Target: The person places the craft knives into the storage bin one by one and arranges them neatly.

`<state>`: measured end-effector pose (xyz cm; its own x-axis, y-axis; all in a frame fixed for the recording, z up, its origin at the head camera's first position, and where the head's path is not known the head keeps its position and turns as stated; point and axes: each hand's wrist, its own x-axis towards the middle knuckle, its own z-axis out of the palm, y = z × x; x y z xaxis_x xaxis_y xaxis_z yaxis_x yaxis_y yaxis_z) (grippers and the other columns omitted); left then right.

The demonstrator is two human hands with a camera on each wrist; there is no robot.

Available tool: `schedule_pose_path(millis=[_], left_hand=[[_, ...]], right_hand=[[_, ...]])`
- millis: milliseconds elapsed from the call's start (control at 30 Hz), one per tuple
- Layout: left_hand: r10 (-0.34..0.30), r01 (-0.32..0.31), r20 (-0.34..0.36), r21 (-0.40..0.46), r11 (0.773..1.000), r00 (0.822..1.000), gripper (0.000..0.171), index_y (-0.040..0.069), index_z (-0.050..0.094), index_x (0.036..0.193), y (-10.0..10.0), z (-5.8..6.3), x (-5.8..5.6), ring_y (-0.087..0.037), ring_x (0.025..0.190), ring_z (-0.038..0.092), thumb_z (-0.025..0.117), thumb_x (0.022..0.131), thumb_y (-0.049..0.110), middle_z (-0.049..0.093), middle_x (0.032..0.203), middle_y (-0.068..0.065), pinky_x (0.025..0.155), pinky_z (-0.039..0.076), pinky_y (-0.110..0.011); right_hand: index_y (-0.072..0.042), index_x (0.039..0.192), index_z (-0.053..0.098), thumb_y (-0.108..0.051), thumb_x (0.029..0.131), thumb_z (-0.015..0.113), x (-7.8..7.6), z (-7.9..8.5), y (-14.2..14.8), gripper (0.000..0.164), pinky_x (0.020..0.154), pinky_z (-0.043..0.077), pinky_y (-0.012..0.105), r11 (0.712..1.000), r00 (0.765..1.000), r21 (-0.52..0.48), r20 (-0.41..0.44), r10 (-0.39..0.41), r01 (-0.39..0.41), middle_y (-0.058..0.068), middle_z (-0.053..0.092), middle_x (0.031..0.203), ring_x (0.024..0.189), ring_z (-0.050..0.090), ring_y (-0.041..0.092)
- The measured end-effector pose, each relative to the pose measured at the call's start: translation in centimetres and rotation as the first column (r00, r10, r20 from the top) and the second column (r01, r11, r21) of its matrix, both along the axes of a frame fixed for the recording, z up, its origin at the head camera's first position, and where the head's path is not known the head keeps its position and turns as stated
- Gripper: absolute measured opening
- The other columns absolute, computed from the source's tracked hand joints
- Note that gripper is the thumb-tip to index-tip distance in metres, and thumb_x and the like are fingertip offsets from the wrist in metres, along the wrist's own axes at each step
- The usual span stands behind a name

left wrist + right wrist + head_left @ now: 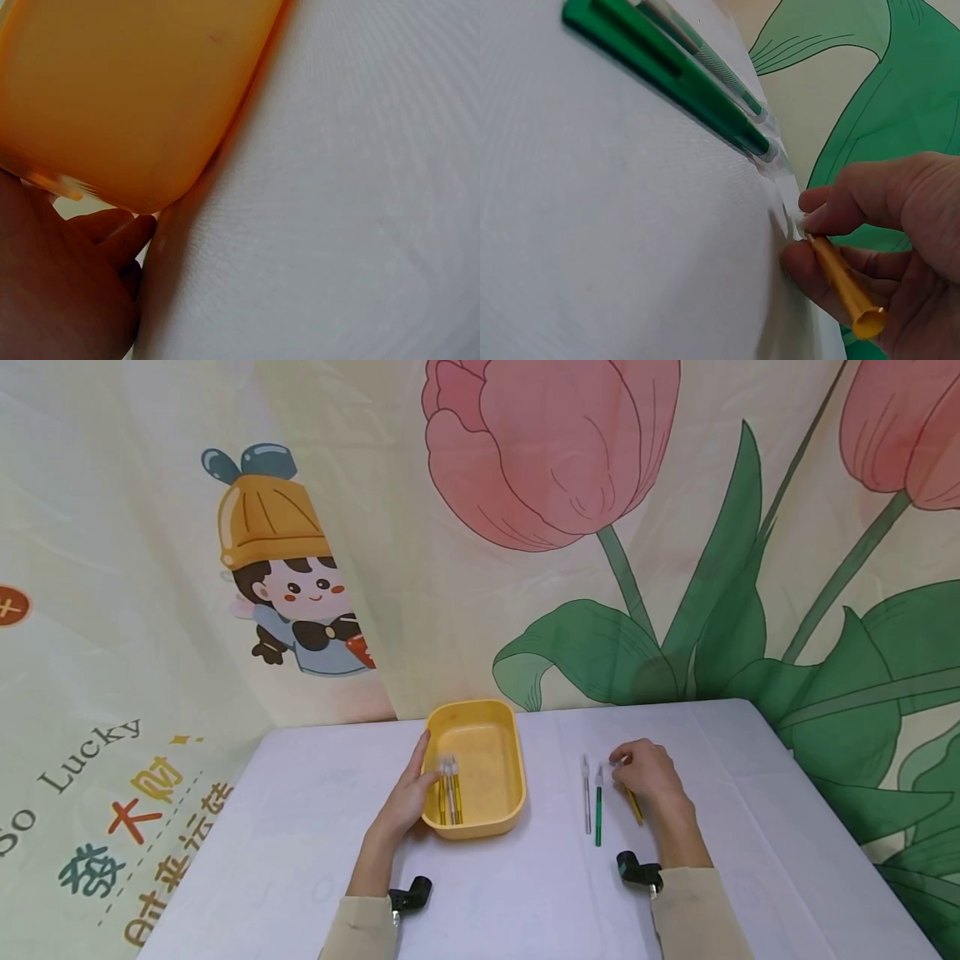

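Observation:
My left hand grips the left wall of a yellow plastic tray, its thumb over the rim; in the left wrist view the fingers lie at the tray's outer side. Inside the tray, along that wall, lie several capped craft knives, gold and silver. Off to the right, my right hand pinches a gold craft knife near its capped end, thumb against fingers. Left of that hand, a green craft knife and a silver one lie side by side on the table.
A white cloth covers the table. Behind it hangs a printed curtain with tulips and a cartoon figure, meeting the table's back edge. A small black camera sits on the left wrist, another on the right.

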<state>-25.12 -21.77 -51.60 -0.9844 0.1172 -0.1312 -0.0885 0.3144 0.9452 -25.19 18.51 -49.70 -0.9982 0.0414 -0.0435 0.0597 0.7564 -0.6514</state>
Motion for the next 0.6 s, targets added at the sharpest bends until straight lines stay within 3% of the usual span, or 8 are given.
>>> schedule_pose_path(millis=[367, 600], left_hand=[[-0.008, 0.007, -0.026, -0.028, 1.000, 1.000, 0.071, 0.042, 0.006, 0.167, -0.01, 0.01, 0.04, -0.021, 0.164, -0.003, 0.042, 0.108, 0.022, 0.003, 0.176, 0.010, 0.131, -0.002, -0.055], [-0.011, 0.011, -0.007, -0.024, 1.000, 1.000, 0.072, 0.037, 0.006, 0.168, 0.14, 0.51, 0.12, -0.022, 0.164, -0.004, 0.041, 0.109, 0.017, 0.002, 0.176, 0.008, 0.131, -0.003, -0.055]], right_hand=[[-0.005, 0.113, 0.080, -0.007, 0.091, 0.066, -0.14, -0.10, 0.37, 0.026, 0.063, 0.050, 0.031, 1.000, 1.000, -0.007, 0.009, -0.007, 0.007, 0.017, 0.073, 0.107, 0.087, 0.059, 0.026], [-0.001, 0.106, 0.080, -0.008, 0.095, 0.062, 0.12, -0.03, 0.44, 0.022, 0.091, 0.057, 0.049, 0.999, 1.000, -0.046, -0.016, -0.015, 0.014, 0.022, 0.073, 0.122, 0.111, 0.064, 0.036]])
